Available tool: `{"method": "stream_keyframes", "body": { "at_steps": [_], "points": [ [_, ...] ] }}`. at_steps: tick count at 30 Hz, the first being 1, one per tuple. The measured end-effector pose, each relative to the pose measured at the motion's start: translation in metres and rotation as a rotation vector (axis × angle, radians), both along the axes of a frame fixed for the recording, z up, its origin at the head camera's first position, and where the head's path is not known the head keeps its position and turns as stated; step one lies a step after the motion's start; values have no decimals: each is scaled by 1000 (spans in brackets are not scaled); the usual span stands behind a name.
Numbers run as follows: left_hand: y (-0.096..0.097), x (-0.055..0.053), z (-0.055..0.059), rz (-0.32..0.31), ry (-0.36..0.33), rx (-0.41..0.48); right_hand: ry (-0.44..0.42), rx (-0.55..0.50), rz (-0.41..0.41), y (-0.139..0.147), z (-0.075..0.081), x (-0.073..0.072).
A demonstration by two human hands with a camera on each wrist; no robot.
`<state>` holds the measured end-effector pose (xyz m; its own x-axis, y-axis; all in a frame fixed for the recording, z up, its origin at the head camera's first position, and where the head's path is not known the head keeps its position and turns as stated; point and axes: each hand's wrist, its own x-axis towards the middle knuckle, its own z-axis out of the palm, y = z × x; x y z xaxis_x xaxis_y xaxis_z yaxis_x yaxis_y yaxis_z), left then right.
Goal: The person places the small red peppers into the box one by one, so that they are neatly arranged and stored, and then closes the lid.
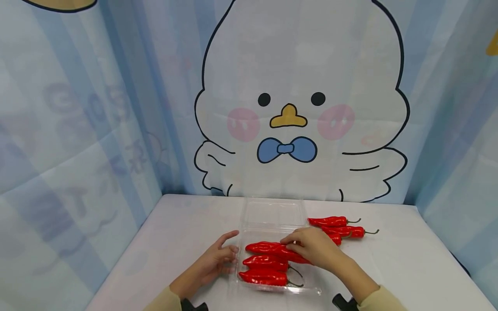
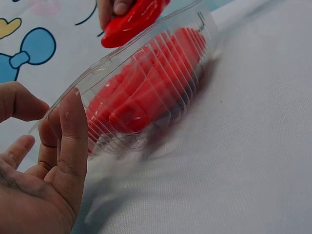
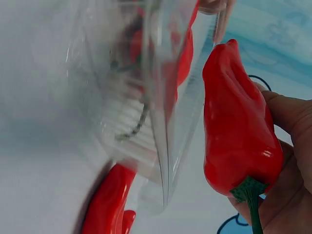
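A clear plastic clamshell box [image 1: 310, 283] stands with its lid [image 1: 274, 211] folded back, red chili peppers [image 1: 264, 277] lying side by side inside. My right hand [image 1: 317, 247] holds a glossy red chili pepper [image 3: 239, 126] over the box, thumb on one side and fingers on the other. Its green stem [image 3: 249, 187] shows in the right wrist view, while the hand hides it in the head view. At the box's left side is my left hand [image 1: 214, 261], its loosely bent fingers [image 2: 73, 122] touching the rim and wall.
Several more red chili peppers [image 1: 330, 221] lie grouped on the white table [image 1: 186, 220], right of the box and behind my right hand. A curtain [image 1: 303, 56] with a cartoon chick stands behind the table and more curtain encloses both sides.
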<state>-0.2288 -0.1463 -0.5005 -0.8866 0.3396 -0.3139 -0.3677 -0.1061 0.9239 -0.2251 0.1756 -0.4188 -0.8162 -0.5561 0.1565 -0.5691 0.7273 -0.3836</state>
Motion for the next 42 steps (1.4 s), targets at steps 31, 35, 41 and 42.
{"method": "stream_keyframes", "body": {
  "at_steps": [31, 35, 41, 42],
  "points": [
    [-1, 3, 4, -5, 4, 5, -180, -62, 89, -58, -18, 14],
    [-1, 2, 5, -7, -4, 10, -164, -47, 100, -63, -22, 16],
    [-2, 3, 5, -5, -5, 12, -128, -61, 149, -71, -25, 18],
    [-2, 3, 5, -5, -6, 13, -128, -57, 151, -72, -25, 18]
  ]
}}
